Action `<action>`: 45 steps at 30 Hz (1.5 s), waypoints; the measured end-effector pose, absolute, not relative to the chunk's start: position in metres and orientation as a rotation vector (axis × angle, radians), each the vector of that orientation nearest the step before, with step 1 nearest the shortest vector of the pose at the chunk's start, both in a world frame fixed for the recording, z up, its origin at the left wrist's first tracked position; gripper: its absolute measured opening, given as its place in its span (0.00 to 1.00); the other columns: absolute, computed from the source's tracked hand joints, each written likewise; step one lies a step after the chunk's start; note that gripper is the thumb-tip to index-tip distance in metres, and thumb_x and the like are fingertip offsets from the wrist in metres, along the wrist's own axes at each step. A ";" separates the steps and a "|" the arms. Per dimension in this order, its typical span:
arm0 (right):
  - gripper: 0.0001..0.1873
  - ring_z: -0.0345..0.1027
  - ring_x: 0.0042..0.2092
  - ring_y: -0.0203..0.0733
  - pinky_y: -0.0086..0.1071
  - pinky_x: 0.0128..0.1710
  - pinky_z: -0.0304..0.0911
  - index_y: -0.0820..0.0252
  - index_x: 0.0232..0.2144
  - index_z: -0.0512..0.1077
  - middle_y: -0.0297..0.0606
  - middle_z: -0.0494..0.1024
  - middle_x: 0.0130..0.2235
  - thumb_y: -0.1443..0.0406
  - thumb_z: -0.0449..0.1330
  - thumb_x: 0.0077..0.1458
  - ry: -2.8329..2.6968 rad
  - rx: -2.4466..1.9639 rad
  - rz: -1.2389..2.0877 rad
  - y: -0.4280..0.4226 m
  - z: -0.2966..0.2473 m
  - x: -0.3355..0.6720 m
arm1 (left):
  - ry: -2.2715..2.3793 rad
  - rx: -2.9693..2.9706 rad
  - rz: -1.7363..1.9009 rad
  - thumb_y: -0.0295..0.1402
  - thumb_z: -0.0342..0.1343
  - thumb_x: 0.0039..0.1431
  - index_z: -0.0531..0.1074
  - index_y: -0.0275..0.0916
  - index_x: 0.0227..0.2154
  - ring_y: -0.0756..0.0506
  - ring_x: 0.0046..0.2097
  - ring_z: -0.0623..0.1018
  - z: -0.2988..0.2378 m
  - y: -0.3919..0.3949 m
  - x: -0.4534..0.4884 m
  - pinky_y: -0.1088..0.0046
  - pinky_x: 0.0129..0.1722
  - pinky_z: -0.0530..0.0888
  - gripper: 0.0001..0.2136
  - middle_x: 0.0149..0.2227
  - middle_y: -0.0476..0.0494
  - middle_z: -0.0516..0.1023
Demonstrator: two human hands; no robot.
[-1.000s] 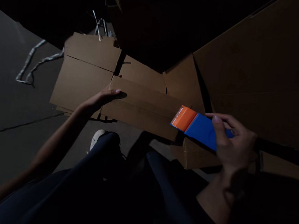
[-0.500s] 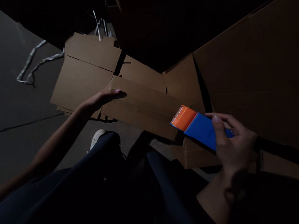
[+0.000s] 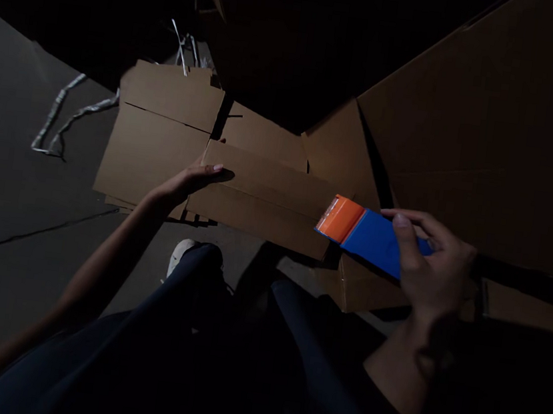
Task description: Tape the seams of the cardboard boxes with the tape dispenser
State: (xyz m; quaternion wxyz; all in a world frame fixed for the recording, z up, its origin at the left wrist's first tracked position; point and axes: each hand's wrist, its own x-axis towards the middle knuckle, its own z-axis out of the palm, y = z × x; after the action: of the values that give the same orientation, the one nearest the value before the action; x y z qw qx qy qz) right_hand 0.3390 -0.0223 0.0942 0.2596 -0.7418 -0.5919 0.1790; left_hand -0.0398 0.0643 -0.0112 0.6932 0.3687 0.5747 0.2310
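A narrow cardboard box [image 3: 268, 196] lies across the middle of the view, a seam running along its upper face. At its left end my left hand [image 3: 194, 177] grips the edge, thumb on top and a fingertip just showing beyond the far side. My right hand [image 3: 434, 256] is closed around a blue and orange tape dispenser [image 3: 373, 239]. The dispenser's toothed orange end points left and overlaps the right end of the box in view; whether it touches the cardboard I cannot tell. Its other end is hidden by my hand.
Flattened cardboard sheets [image 3: 158, 139] lie stacked at the left. Silvery twisted strips [image 3: 59, 113] are on the grey floor beyond. A large cardboard panel [image 3: 508, 128] rises at the right. My white shoe [image 3: 180, 255] stands near the box; deep shadow covers the top.
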 end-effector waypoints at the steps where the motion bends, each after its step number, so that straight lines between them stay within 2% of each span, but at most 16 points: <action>1: 0.15 0.78 0.37 0.42 0.31 0.34 0.63 0.54 0.36 0.80 0.34 0.83 0.34 0.53 0.58 0.62 -1.603 -2.010 0.486 -0.022 0.094 0.339 | 1.287 0.820 0.518 0.47 0.63 0.55 0.80 0.42 0.38 0.38 0.58 0.76 -0.011 0.064 -0.040 0.65 0.60 0.73 0.15 0.48 0.46 0.82; 4: 0.15 0.78 0.37 0.42 0.32 0.34 0.63 0.54 0.36 0.80 0.35 0.83 0.35 0.53 0.58 0.62 -1.606 -2.013 0.493 -0.022 0.094 0.339 | 1.260 0.783 0.510 0.47 0.64 0.54 0.80 0.42 0.37 0.38 0.57 0.77 -0.010 0.064 -0.040 0.65 0.59 0.74 0.14 0.48 0.46 0.82; 10: 0.15 0.77 0.36 0.41 0.31 0.34 0.62 0.53 0.36 0.80 0.34 0.83 0.33 0.53 0.57 0.62 -1.609 -2.012 0.485 -0.022 0.095 0.338 | 1.196 0.807 0.531 0.49 0.63 0.54 0.81 0.45 0.41 0.40 0.60 0.75 -0.013 0.065 -0.040 0.67 0.65 0.68 0.17 0.51 0.49 0.81; 14: 0.15 0.78 0.37 0.42 0.32 0.35 0.64 0.54 0.36 0.80 0.35 0.83 0.35 0.54 0.58 0.62 -1.598 -1.992 0.496 -0.022 0.093 0.338 | 1.195 0.783 0.510 0.49 0.63 0.54 0.80 0.45 0.43 0.42 0.58 0.76 -0.017 0.065 -0.042 0.71 0.61 0.72 0.18 0.51 0.49 0.81; 18: 0.15 0.78 0.37 0.43 0.32 0.35 0.64 0.54 0.36 0.80 0.35 0.83 0.35 0.54 0.57 0.63 -1.601 -1.994 0.500 -0.021 0.093 0.338 | 1.231 0.762 0.517 0.48 0.64 0.54 0.80 0.42 0.40 0.41 0.55 0.79 -0.018 0.065 -0.044 0.67 0.57 0.75 0.16 0.48 0.47 0.83; 22: 0.15 0.78 0.38 0.43 0.32 0.36 0.64 0.54 0.37 0.80 0.35 0.83 0.35 0.53 0.57 0.62 -1.594 -2.008 0.507 -0.021 0.094 0.338 | 1.238 0.761 0.519 0.48 0.65 0.52 0.81 0.43 0.39 0.41 0.56 0.78 -0.013 0.065 -0.040 0.67 0.62 0.72 0.17 0.48 0.48 0.83; 25: 0.15 0.78 0.37 0.43 0.32 0.34 0.64 0.54 0.36 0.80 0.35 0.83 0.35 0.54 0.58 0.62 -1.611 -2.003 0.491 -0.021 0.094 0.338 | 1.210 0.783 0.544 0.48 0.65 0.52 0.81 0.43 0.40 0.41 0.57 0.77 -0.009 0.065 -0.038 0.67 0.62 0.71 0.17 0.51 0.48 0.82; 28: 0.14 0.78 0.36 0.43 0.32 0.34 0.63 0.53 0.36 0.80 0.34 0.83 0.34 0.54 0.58 0.62 -1.606 -1.997 0.487 -0.021 0.093 0.338 | 1.219 0.772 0.563 0.46 0.65 0.53 0.80 0.43 0.38 0.42 0.56 0.78 -0.011 0.065 -0.038 0.67 0.61 0.72 0.14 0.49 0.47 0.82; 30: 0.14 0.78 0.36 0.42 0.32 0.33 0.63 0.53 0.36 0.80 0.34 0.83 0.34 0.54 0.58 0.62 -1.601 -2.001 0.484 -0.021 0.093 0.338 | 1.248 0.756 0.565 0.46 0.65 0.53 0.80 0.42 0.36 0.42 0.55 0.79 -0.014 0.065 -0.040 0.67 0.60 0.73 0.13 0.46 0.47 0.83; 34: 0.14 0.77 0.35 0.40 0.30 0.32 0.62 0.54 0.36 0.80 0.34 0.83 0.33 0.54 0.58 0.62 -1.612 -2.003 0.472 -0.022 0.093 0.339 | 1.243 0.738 0.545 0.46 0.66 0.53 0.80 0.44 0.40 0.40 0.53 0.80 -0.016 0.064 -0.042 0.64 0.55 0.77 0.15 0.46 0.47 0.83; 41: 0.14 0.78 0.36 0.40 0.30 0.34 0.64 0.53 0.37 0.80 0.34 0.83 0.34 0.54 0.58 0.62 -1.610 -2.013 0.472 -0.022 0.094 0.338 | 1.288 0.787 0.500 0.48 0.62 0.55 0.82 0.44 0.38 0.39 0.60 0.76 -0.018 0.064 -0.044 0.63 0.65 0.67 0.15 0.48 0.47 0.83; 45: 0.14 0.78 0.37 0.41 0.31 0.35 0.64 0.54 0.37 0.80 0.34 0.84 0.36 0.54 0.58 0.62 -1.619 -2.004 0.471 -0.021 0.094 0.337 | 1.302 0.750 0.511 0.48 0.64 0.53 0.81 0.42 0.38 0.37 0.56 0.78 -0.016 0.064 -0.042 0.62 0.60 0.73 0.16 0.46 0.45 0.84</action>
State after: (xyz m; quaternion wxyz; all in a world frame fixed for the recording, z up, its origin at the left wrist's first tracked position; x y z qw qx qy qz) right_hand 0.3374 -0.0210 0.0944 0.2584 -0.7392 -0.5972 0.1736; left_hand -0.0424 0.0641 -0.0165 0.7013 0.3370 0.5848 0.2294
